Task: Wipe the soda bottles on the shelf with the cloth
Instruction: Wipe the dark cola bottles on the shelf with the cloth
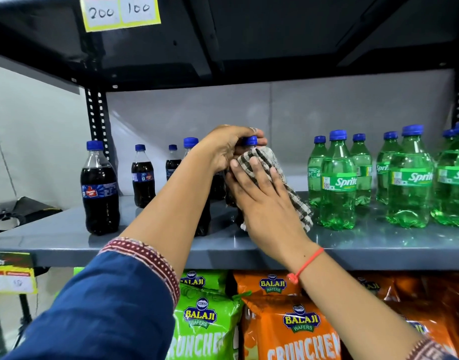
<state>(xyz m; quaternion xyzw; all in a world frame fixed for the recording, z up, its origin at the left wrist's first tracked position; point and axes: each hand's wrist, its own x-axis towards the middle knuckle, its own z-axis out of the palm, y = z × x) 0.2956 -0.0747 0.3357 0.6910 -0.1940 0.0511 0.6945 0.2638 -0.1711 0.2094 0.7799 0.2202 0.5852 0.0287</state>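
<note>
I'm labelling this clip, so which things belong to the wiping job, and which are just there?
In the job:
cloth
cola bottles
green soda bottles
shelf
left hand, right hand

Just there:
crisp packets
price tags

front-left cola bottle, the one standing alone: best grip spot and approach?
Grip the front-left cola bottle at the narrow shoulder just under its blue cap, coming from the front. It stands upright near the shelf edge, open on both sides, and the body widens below, so the neck probably suits a one-hand hold.
</note>
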